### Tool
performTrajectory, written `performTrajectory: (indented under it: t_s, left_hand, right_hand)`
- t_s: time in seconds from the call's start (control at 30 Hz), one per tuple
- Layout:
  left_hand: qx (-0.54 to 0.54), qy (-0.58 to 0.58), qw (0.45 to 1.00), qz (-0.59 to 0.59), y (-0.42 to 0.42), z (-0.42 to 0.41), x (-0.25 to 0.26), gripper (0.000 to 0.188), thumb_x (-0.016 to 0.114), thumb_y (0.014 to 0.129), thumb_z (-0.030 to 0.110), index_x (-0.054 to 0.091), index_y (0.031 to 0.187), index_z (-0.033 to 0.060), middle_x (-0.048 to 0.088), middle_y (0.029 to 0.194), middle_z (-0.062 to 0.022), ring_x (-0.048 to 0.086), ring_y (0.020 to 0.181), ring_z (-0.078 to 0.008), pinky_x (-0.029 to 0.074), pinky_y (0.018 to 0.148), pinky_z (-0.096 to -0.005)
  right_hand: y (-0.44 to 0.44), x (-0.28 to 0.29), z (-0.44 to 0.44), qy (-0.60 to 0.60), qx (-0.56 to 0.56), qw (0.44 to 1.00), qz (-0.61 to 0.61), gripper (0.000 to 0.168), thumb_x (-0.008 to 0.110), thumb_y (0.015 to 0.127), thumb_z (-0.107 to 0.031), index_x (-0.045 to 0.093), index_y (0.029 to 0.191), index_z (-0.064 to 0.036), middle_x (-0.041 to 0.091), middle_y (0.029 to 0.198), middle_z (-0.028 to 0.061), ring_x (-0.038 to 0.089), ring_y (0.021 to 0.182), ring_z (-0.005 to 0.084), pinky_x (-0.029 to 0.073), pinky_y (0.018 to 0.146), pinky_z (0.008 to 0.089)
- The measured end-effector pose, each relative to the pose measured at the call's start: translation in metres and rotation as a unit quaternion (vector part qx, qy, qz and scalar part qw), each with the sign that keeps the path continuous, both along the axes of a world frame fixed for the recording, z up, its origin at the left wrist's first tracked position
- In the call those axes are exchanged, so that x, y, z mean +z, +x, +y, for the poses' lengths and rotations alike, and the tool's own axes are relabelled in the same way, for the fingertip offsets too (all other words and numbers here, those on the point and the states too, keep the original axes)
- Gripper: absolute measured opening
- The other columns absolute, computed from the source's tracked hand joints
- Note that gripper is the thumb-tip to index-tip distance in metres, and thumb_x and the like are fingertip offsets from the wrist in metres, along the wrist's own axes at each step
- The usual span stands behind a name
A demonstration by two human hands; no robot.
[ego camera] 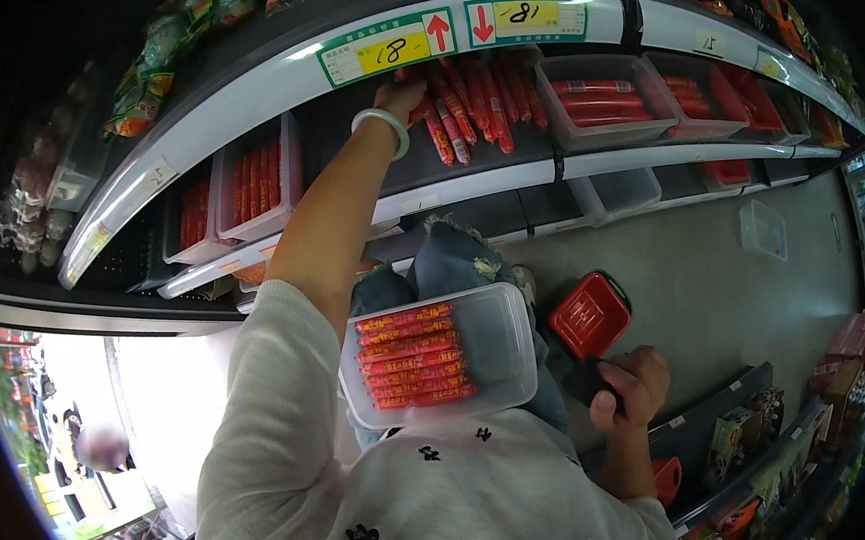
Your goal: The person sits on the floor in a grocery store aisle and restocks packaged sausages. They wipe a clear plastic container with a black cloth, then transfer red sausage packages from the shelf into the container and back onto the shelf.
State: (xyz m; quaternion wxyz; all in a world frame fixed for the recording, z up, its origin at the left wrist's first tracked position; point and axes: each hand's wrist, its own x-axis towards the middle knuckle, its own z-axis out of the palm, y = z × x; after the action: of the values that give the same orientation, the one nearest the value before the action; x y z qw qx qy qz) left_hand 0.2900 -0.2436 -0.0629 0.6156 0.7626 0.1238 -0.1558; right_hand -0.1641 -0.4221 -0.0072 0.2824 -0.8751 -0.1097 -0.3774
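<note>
My left hand (403,100), with a pale bangle at its wrist, reaches onto a shelf at the left end of a loose pile of red-wrapped sausages (492,104). Its fingertips are partly hidden below the upper shelf's edge, so its grip is unclear. On my lap rests a clear plastic box (494,348) with a row of red-wrapped sausages (412,358) along its left side. My right hand (632,388), at lower right, is closed around a dark object (591,387) whose kind I cannot tell. A red plastic basket (590,315) lies just beyond it.
Clear boxes of red-wrapped sausages stand left (257,188) and right (609,99) of the pile. The upper shelf's edge (268,74) bears price labels. An empty clear tub (763,230) lies on the floor. Another stocked shelf (723,445) stands at lower right.
</note>
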Motion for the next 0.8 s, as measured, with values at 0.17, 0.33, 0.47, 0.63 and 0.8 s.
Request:
performTrajectory:
  t_s: [0.17, 0.33, 0.47, 0.63, 0.8]
  left_hand:
    - [-0.042, -0.009, 0.99, -0.133, -0.008, 0.043, 0.0, 0.033, 0.077, 0.086, 0.032, 0.067, 0.099, 0.0033, 0.066, 0.07, -0.0043, 0.057, 0.05, -0.0103, 0.034, 0.039, -0.0236]
    - [-0.04, -0.232, 0.972, -0.027, -0.056, 0.063, 0.026, 0.031, 0.071, 0.092, 0.019, 0.06, 0.117, 0.0021, 0.071, 0.096, -0.0108, 0.066, 0.069, -0.0151, 0.05, 0.047, -0.0268]
    - [-0.093, -0.389, 0.91, 0.11, -0.133, 0.083, 0.043, 0.037, 0.066, 0.096, 0.015, 0.057, 0.127, -0.001, 0.068, 0.112, -0.0121, 0.068, 0.087, -0.0141, 0.057, 0.066, -0.0268]
    - [-0.126, -0.436, 0.881, 0.134, -0.224, 0.094, 0.06, 0.041, 0.063, 0.097, 0.011, 0.052, 0.135, -0.0016, 0.066, 0.119, -0.0125, 0.068, 0.092, -0.0149, 0.058, 0.075, -0.026]
    - [-0.12, -0.426, 0.877, 0.188, -0.278, 0.097, 0.065, 0.036, 0.058, 0.102, 0.017, 0.053, 0.133, -0.0006, 0.067, 0.118, -0.0106, 0.068, 0.091, -0.0139, 0.058, 0.072, -0.0244]
  right_hand:
    - [0.014, 0.003, 0.009, 0.023, 0.028, 0.999, 0.0, 0.021, 0.062, 0.091, -0.029, 0.065, 0.089, -0.009, 0.064, 0.074, 0.006, 0.058, 0.062, 0.0233, 0.045, 0.059, 0.0368]
    - [0.025, -0.023, 0.018, 0.162, -0.026, 0.986, 0.009, 0.028, 0.059, 0.096, -0.03, 0.064, 0.094, -0.002, 0.064, 0.084, 0.0118, 0.06, 0.072, 0.0271, 0.049, 0.069, 0.0369]
    - [0.035, -0.039, 0.026, 0.389, -0.086, 0.917, 0.033, 0.033, 0.054, 0.101, -0.032, 0.059, 0.107, 0.001, 0.061, 0.107, 0.0136, 0.058, 0.099, 0.0243, 0.045, 0.093, 0.0348]
    - [0.06, -0.027, 0.038, 0.341, -0.08, 0.937, -0.01, 0.033, 0.052, 0.103, -0.031, 0.057, 0.11, 0.0, 0.058, 0.116, 0.0139, 0.056, 0.106, 0.0231, 0.042, 0.097, 0.0356]
    - [0.072, -0.016, 0.058, 0.226, -0.007, 0.974, -0.021, 0.027, 0.065, 0.095, -0.024, 0.06, 0.109, -0.001, 0.058, 0.115, 0.0179, 0.057, 0.103, 0.029, 0.045, 0.093, 0.0385]
